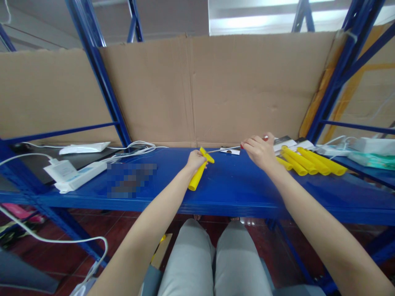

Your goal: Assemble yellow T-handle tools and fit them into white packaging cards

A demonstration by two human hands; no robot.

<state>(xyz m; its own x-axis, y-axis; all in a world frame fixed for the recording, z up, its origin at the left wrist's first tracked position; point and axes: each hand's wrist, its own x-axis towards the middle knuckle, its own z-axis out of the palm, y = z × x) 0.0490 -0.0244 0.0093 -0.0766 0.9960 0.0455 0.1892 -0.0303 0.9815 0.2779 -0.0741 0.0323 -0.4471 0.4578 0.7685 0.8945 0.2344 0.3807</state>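
My left hand point(196, 160) is closed around a yellow T-shaped handle point(198, 176) with a tube-like grip, held just above the blue shelf. A screwdriver point(224, 149) with a thin metal shaft and a red handle is in my right hand point(258, 150), fingers wrapped round it. Its shaft runs nearly level to the left, and the tip meets the crosspiece of the yellow handle; the exact contact is too small to make out. Behind the shaft, a small white piece with a dark spot point(230, 151) lies on the shelf.
Several yellow tubes point(321, 161) lie right of my right hand, with black-and-white packets point(282, 142) behind them. A white power strip point(80, 176) with cables sits at left, near a blurred-out patch point(132, 181). Cardboard point(222, 90) and blue posts point(105, 82) bound the shelf point(234, 185).
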